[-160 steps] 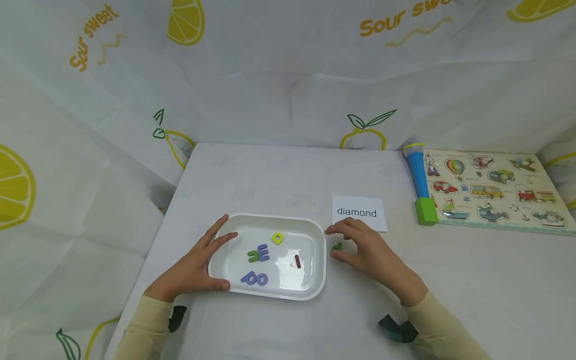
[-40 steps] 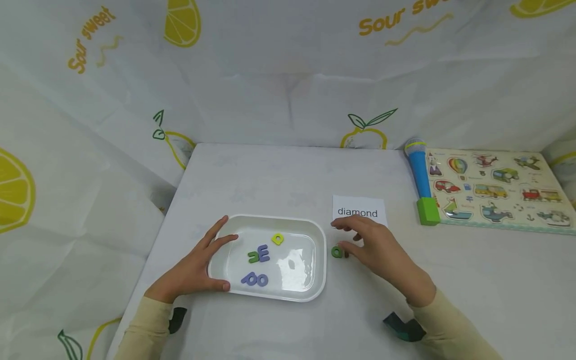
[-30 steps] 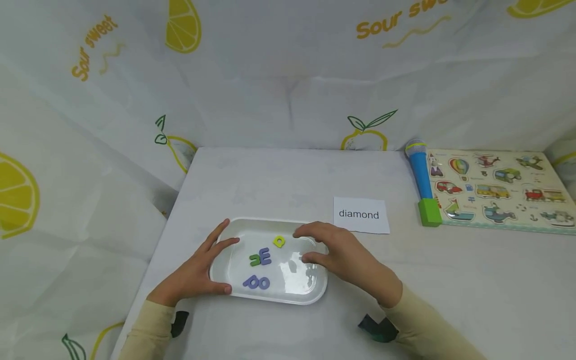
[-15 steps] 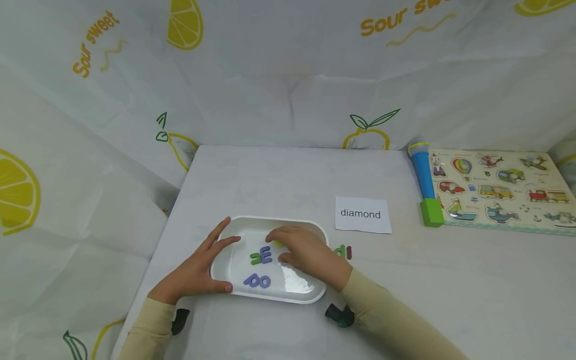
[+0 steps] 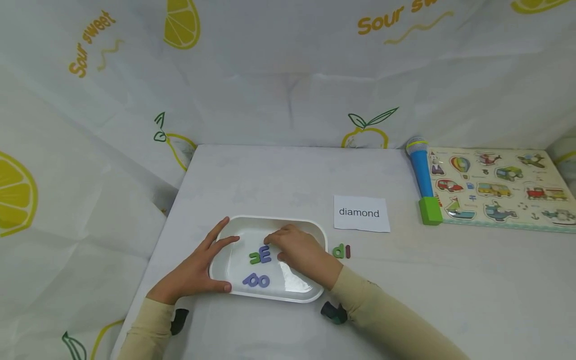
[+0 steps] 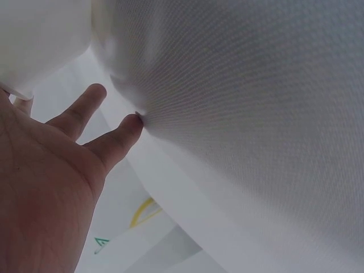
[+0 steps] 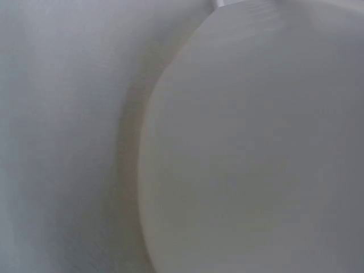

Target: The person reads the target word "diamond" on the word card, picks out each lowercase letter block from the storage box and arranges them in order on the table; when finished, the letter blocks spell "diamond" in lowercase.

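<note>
In the head view my left hand (image 5: 193, 270) spans the left end of a white tray (image 5: 315, 295), fingers straight and spread, thumb on the near rim. The left wrist view shows two of its fingers extended. My right hand (image 5: 301, 250) reaches over the tray's right side, fingers bent down toward its floor. The yellow letter is hidden under it, and I cannot tell whether the fingers hold it. Just left of the fingertips lie a purple m (image 5: 265, 254) and a green n (image 5: 254, 258). Nearer me are a purple looped letter (image 5: 250, 280) and a purple o (image 5: 263, 281).
On the table right of the tray stand a green d (image 5: 338, 251) and a dark red i (image 5: 348, 251), side by side. Behind them lies a card (image 5: 361, 222) reading "diamond". A toy microphone (image 5: 420, 175) and a picture puzzle board (image 5: 499, 175) occupy the back right.
The dark red i has gone from the tray to the table beside the green d. My right hand has since moved left into the tray, covering the yellow letter. The left hand stays put.
</note>
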{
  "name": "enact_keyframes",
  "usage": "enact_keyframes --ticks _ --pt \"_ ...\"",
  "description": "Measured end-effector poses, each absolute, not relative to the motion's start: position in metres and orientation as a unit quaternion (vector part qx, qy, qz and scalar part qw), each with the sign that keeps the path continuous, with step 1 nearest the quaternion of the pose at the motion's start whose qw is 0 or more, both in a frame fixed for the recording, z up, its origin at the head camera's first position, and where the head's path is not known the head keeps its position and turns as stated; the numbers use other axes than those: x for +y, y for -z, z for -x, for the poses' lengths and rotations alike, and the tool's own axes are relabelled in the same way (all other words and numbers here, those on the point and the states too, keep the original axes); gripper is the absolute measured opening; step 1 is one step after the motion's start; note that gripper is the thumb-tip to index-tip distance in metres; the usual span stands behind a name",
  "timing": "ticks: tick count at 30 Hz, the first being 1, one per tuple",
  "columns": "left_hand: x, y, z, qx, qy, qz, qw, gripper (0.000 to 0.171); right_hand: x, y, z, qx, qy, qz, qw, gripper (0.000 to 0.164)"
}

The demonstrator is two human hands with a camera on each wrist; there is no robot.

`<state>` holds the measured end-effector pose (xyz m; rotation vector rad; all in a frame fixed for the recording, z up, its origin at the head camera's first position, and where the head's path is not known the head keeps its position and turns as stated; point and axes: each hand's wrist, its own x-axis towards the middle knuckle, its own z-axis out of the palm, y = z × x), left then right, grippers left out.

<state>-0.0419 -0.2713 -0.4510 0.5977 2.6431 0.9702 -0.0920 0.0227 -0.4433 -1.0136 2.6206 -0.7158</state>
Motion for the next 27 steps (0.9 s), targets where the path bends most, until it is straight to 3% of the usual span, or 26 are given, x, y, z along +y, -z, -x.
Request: enact_keyframes --ticks 18,27 --pt "-0.272 0.453 0.041 0.910 -0.332 -0.209 0.130 0.103 0.024 0.438 0.090 0.877 0.288 0.371 0.101 0.035" --pt "-0.272 0.453 0.042 0.909 -0.334 -0.216 0.123 0.102 0.085 0.408 0.081 0.818 0.462 0.343 0.025 0.038"
